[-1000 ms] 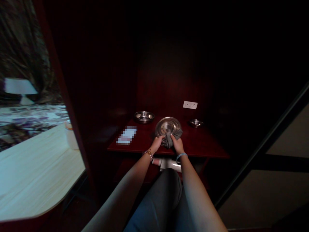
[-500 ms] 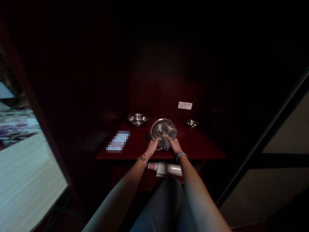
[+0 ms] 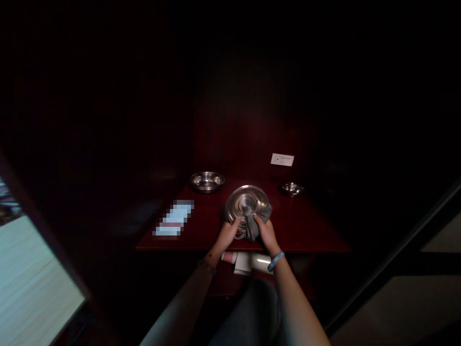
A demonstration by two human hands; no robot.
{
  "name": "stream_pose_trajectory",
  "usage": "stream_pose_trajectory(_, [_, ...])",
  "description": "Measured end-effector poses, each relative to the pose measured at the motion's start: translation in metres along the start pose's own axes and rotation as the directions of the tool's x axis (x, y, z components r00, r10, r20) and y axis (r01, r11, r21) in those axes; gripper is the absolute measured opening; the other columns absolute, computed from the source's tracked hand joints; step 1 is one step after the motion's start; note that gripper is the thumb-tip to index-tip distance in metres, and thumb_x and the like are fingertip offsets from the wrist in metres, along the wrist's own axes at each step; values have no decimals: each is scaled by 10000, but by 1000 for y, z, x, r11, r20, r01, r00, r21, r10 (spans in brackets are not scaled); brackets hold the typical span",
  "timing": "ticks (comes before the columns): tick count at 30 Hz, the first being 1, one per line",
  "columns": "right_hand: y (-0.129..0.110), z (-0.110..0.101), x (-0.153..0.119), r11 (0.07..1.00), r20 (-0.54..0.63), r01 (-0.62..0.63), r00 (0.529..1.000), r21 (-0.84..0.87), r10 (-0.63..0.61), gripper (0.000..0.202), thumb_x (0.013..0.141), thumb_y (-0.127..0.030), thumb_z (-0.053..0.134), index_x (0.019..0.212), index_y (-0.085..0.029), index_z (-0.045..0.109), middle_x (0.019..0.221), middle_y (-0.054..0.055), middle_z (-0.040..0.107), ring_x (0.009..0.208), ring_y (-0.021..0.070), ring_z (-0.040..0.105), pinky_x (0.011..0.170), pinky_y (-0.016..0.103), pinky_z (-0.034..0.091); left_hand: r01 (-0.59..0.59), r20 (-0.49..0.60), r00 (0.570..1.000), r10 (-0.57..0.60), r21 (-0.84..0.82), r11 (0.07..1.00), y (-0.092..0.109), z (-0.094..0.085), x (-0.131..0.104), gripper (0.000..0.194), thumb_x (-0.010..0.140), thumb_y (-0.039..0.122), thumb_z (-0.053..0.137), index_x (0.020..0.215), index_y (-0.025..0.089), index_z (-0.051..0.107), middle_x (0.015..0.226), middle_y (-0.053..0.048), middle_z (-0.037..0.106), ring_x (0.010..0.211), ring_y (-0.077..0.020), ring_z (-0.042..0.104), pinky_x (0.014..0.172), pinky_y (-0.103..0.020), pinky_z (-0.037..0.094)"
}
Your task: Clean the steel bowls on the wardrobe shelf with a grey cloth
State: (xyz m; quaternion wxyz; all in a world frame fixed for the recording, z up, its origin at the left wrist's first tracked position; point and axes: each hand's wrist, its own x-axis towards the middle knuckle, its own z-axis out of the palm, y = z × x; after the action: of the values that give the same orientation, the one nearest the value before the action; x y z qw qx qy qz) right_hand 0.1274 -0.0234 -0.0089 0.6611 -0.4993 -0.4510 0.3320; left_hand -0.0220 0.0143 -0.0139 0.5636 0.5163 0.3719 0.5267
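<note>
A shiny stainless steel bowl (image 3: 248,196) is tilted toward me over the front of the dark red desk. My left hand (image 3: 227,234) grips its near left rim, thumb on the inner side. On the near right rim, my right hand (image 3: 267,234) is closed around a grey cloth (image 3: 253,229), pressing it against the metal with the thumb. Part of the cloth hangs between both hands below the rim. Fingers behind the bowl are hidden.
Another steel bowl (image 3: 207,181) stands at the back left of the desk (image 3: 302,230), a smaller one (image 3: 292,189) at the back right. A pixelated pale item (image 3: 175,218) lies at left. Below are a pinkish cup (image 3: 228,257) and a white cylinder (image 3: 261,263). A socket (image 3: 282,159) is on the wall.
My view has shifted, so the desk and bowls appear slightly lower and larger. Both hands keep the same hold on the bowl and cloth.
</note>
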Motion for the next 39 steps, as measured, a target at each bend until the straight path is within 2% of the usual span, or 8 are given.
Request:
stream_pose_trajectory(4, [-1, -2, -2, 996, -61, -25, 998, 80, 30, 446, 745, -492, 678, 1040, -159, 716, 1056, 65, 766, 984, 247, 692, 913, 327, 517, -29, 151, 988, 22, 41, 999, 9, 2, -13, 443, 815, 440, 673, 1155, 156, 654, 1012, -85, 753, 810, -194, 702, 653, -252, 541])
stream_pose_trajectory(8, [-4, -2, -7, 994, -152, -31, 987, 109, 47, 480, 756, -482, 679, 1107, -156, 703, 1101, 67, 755, 1032, 249, 686, 939, 325, 503, -86, 250, 966, 67, 67, 994, 11, 3, -23, 601, 786, 425, 732, 1308, 181, 561, 1191, -108, 707, 995, -221, 690, 822, -288, 550])
stream_pose_trajectory(12, [-13, 0, -15, 999, -173, -31, 984, 37, 37, 467, 762, -479, 693, 1092, -150, 714, 1054, 75, 767, 1040, 257, 680, 917, 324, 508, -166, 194, 973, 128, 199, 966, 12, 4, -28, 422, 831, 430, 681, 1182, 196, 668, 1243, -105, 691, 1183, -253, 620, 1026, -318, 457])
stream_pose_trajectory(18, [-21, 1, -20, 996, -142, -89, 986, 32, 92, 435, 781, -481, 692, 1092, -179, 723, 1074, 62, 766, 1033, 250, 686, 938, 333, 502, -135, 146, 985, 93, 313, 940, 16, 4, -33, 313, 872, 445, 605, 1070, 232, 721, 1126, -110, 736, 1131, -272, 649, 1024, -328, 448])
stream_pose_trajectory(25, [-24, 3, -22, 997, -198, -76, 977, 33, 81, 463, 775, -462, 707, 1149, -188, 702, 1172, 62, 740, 1113, 246, 666, 1003, 339, 474, -178, 172, 977, 127, 331, 927, 16, 4, -37, 332, 898, 422, 568, 1138, 239, 708, 1226, -112, 702, 1205, -263, 613, 1053, -321, 428])
stream_pose_trajectory(35, [-17, -3, -16, 996, -130, -65, 989, 59, 72, 459, 768, -447, 690, 1138, -176, 697, 1141, 58, 745, 1096, 253, 660, 1030, 367, 451, -225, 160, 969, 191, 231, 947, 24, 7, -37, 400, 881, 383, 615, 1230, 192, 657, 1304, -103, 662, 1283, -258, 557, 1122, -319, 369])
stream_pose_trajectory(39, [-17, -2, -14, 993, -150, -52, 986, 104, 67, 438, 767, -451, 665, 1086, -153, 702, 1107, 53, 746, 1049, 238, 666, 984, 350, 467, -246, 222, 958, 181, 314, 917, 22, 8, -35, 408, 894, 429, 592, 1204, 174, 662, 1256, -112, 686, 1227, -252, 595, 1090, -324, 399])
